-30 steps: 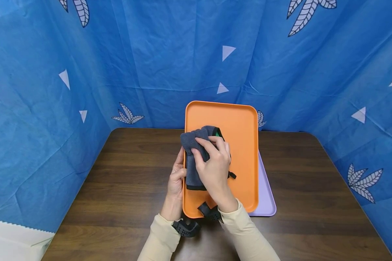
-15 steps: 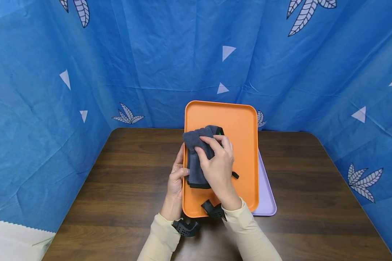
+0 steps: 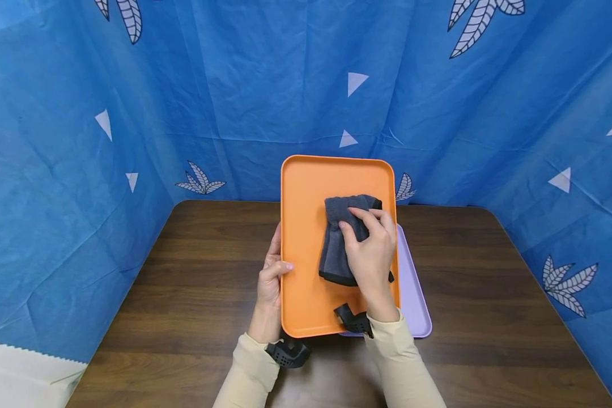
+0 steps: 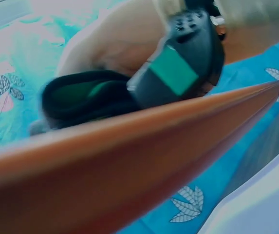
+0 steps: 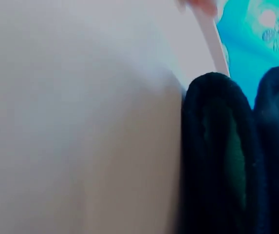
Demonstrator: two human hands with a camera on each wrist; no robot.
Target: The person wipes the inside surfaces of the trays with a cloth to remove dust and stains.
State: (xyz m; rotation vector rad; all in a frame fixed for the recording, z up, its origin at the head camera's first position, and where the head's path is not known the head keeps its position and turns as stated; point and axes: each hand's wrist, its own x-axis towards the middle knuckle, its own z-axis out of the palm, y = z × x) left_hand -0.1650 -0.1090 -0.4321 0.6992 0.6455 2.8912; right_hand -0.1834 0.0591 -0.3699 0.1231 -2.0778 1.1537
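Note:
An orange tray (image 3: 306, 238) is held up at a tilt by my left hand (image 3: 269, 283), its thumb over the left rim and the other fingers behind. Against the tray's face, right of its middle, is a folded dark grey cloth (image 3: 338, 258) with black edging. My right hand (image 3: 373, 249) pinches the cloth between thumb and fingers near its top. In the left wrist view, the tray's side (image 4: 129, 151) crosses the picture, with the cloth (image 4: 76, 97) behind it. In the right wrist view, the cloth's folded layers (image 5: 217, 146) show a green inside.
A lilac tray (image 3: 415, 306) lies on the dark wooden table (image 3: 469, 272), partly hidden behind the orange one. Blue patterned curtains (image 3: 265, 85) stand around the table's back and sides. A whitish piece (image 3: 25, 374) is at the lower left. Each wrist wears a black camera (image 3: 289, 354).
The right hand has moved the cloth rightward across the orange tray, away from its left rim. The tray has shifted slightly left in my left hand's grip.

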